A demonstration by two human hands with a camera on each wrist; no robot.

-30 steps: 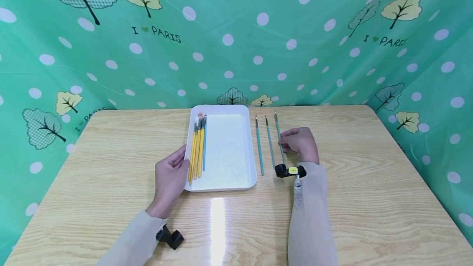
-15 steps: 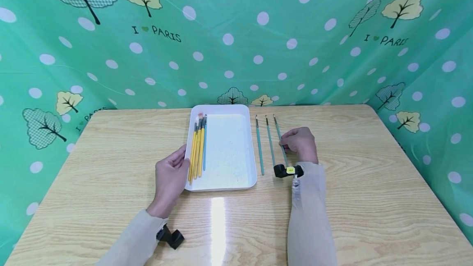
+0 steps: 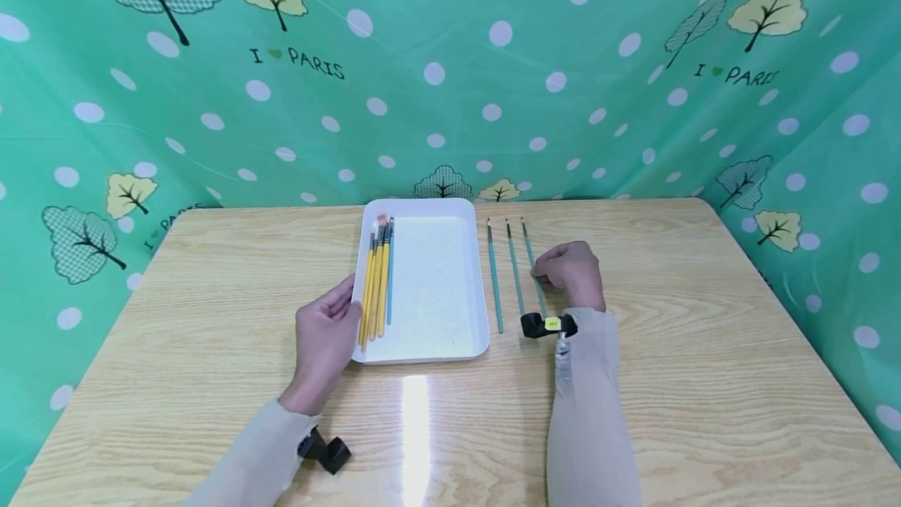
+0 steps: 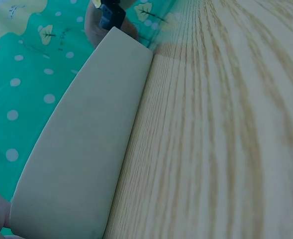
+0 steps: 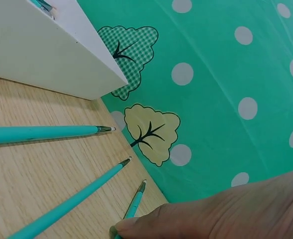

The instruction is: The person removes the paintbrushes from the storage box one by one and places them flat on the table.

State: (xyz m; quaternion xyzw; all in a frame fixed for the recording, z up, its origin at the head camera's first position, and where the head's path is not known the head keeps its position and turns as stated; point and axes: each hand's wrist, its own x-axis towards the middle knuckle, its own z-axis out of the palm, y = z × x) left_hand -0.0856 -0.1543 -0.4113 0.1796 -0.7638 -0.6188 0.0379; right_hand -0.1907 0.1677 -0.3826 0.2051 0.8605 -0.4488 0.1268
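Observation:
My left hand grips the left wall of a white tray, near its front corner. Several yellow-handled paintbrushes and a blue one lie along the tray's left side, bristles away from me. Right of the tray, my right hand pinches the handle of a thin teal paintbrush. Its bristle end points to the back of the table. Two more teal paintbrushes lie between it and the tray: the nearer to the tray and the middle one, roughly parallel.
The tray stands on a wood-grain table, its far end close to the table's back edge. Behind hangs a green dotted cloth, which also covers both sides. Black wrist cameras sit on both sleeves.
The paintbrush in my right hand has come slightly toward me, its bristle end now almost level with the other two. My left hand and the tray have stayed put.

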